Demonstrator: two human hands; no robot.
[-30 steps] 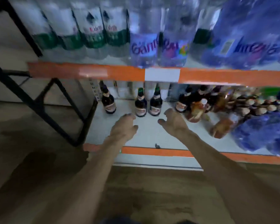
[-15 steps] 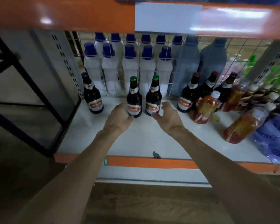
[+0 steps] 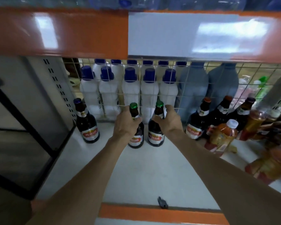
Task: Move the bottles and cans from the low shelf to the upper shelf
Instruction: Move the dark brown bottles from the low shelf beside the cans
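Two dark glass bottles with green caps stand side by side on the white low shelf [image 3: 146, 174]. My left hand [image 3: 126, 123] grips the neck of the left green-capped bottle [image 3: 136, 138]. My right hand [image 3: 169, 119] wraps around the neck of the right green-capped bottle [image 3: 155, 134]. Another dark bottle with a blue cap [image 3: 86, 124] stands alone to the left. Several more dark bottles [image 3: 197, 123] stand to the right. The orange beam of the upper shelf [image 3: 58, 31] runs across the top.
A wire mesh [image 3: 191, 88] closes the back, with white blue-capped bottles [image 3: 131, 91] behind it. Orange drink bottles [image 3: 221, 137] crowd the right side, one lying near the edge [image 3: 266, 166]. A small dark clip [image 3: 162, 202] sits by the orange front lip [image 3: 161, 213].
Both hands have reached forward from just before the two green-capped bottles and closed around their necks. The view has come closer to the low shelf.
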